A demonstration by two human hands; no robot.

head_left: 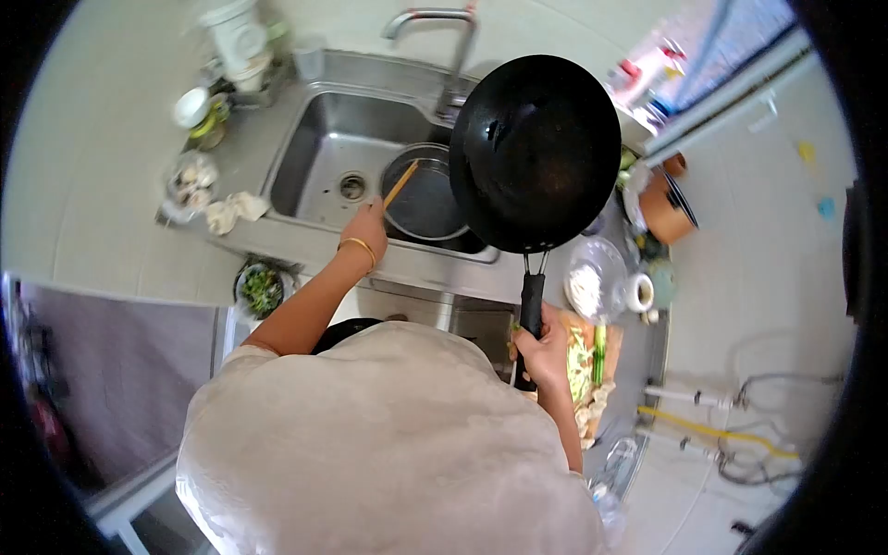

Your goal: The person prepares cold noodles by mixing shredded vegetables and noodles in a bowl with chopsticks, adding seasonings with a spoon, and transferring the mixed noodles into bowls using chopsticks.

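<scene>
My right hand [544, 350] is wrapped round the black handle of a frying pan [538, 148]. The pan is lifted over the sink's right side, its dark inside facing me, with a few shiny wet spots. In my closed left hand [367, 233] are light wooden chopsticks [401, 182], pointing up and away over a round metal basin [427, 196]. That basin sits in the steel sink [298, 157], its right edge hidden behind the frying pan.
A faucet [430, 14] rises behind the sink. Left stand jars [211, 120], a bag of garlic [191, 180] and a bowl of greens [262, 289]. To the right are a clear bowl with white food [585, 287], a cutting board [603, 347] with cut vegetables, and an orange pot [668, 211].
</scene>
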